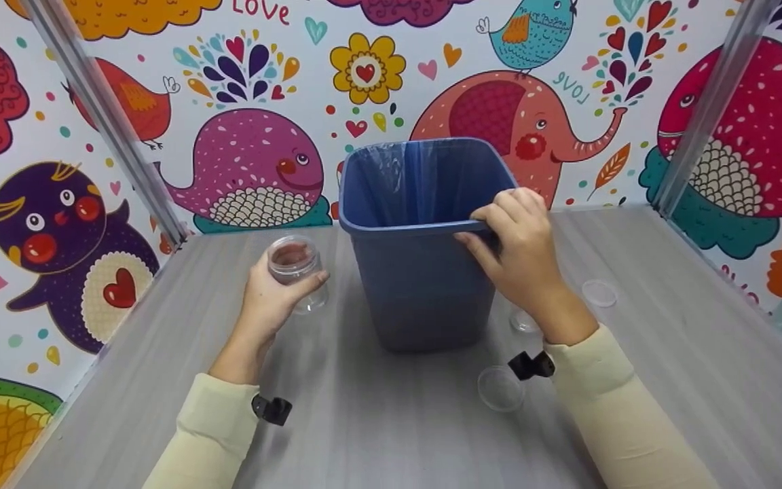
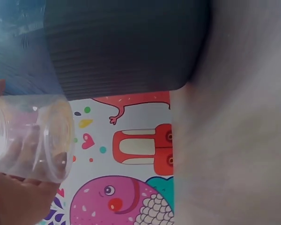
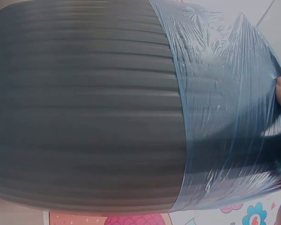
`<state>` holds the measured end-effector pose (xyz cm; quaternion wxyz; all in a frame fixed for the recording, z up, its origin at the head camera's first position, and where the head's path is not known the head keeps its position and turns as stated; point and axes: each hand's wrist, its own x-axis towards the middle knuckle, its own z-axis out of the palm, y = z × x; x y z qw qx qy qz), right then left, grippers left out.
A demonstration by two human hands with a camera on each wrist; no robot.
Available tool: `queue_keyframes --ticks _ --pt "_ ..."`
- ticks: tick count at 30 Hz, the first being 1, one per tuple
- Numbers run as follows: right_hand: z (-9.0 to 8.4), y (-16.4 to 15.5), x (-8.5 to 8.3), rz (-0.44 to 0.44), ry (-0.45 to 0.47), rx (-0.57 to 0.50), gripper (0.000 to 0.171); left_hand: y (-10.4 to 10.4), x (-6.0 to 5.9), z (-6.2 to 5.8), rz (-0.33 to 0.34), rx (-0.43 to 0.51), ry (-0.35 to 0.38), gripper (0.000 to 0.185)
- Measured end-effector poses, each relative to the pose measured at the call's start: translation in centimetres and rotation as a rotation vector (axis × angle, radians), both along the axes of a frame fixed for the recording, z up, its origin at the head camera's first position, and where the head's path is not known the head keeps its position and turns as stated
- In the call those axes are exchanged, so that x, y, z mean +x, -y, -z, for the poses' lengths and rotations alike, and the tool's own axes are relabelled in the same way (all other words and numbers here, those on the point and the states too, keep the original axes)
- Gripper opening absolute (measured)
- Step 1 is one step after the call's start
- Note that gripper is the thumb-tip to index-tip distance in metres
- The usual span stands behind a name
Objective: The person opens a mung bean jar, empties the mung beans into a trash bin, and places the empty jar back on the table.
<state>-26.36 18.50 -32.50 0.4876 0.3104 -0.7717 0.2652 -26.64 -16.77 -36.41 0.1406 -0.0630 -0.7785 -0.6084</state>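
Observation:
My left hand [image 1: 272,292] grips a clear plastic jar [image 1: 299,272], lidless and held upright just left of the bin; in the left wrist view the jar [image 2: 35,136] shows fingers behind its see-through wall. A dark blue trash bin [image 1: 425,292] stands in the middle of the table, with a thin blue bag folded over its rim. The right hand [image 1: 523,241] pinches the bin's front right rim, thumb outside and fingers over the edge. In the right wrist view the bag's overhang [image 3: 225,103] covers the bin's upper part, and only some of that hand shows at the edge.
A clear round lid [image 1: 501,388] lies on the grey table [image 1: 391,435] near the right sleeve. Another clear lid [image 1: 599,293] is farther right. Partly hidden behind the right wrist is a clear container [image 1: 524,320]. Cartoon-printed walls enclose the table at the back and sides.

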Motion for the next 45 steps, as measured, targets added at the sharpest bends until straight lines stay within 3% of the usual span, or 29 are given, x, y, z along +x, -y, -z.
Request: queue_keyframes --ticks 8,14,22,35,41,45 --pt "-0.1 0.0 -0.1 -0.009 -0.019 -0.004 0.023 -0.6 0.8 1.9 0.087 -0.038 0.050 0.075" --pt "0.0 0.1 -0.1 -0.005 -0.021 -0.001 0.023 -1.1 1.0 3.0 0.131 -0.070 0.044 0.076" --pt "-0.2 0.1 -0.1 -0.012 -0.023 -0.014 0.022 -1.2 1.6 2.9 0.306 -0.069 -0.011 0.073" --pt "0.0 0.1 0.0 -0.003 -0.010 0.002 0.023 -2.6 2.5 3.3 0.493 -0.126 -0.015 0.073" --pt "0.0 0.1 -0.1 -0.029 -0.025 -0.026 0.020 -3.7 3.0 3.5 0.557 -0.145 -0.041 0.071" --pt "0.0 0.1 -0.1 -0.025 -0.021 -0.029 0.020 -4.5 3.1 4.0 0.589 -0.157 -0.021 0.070"
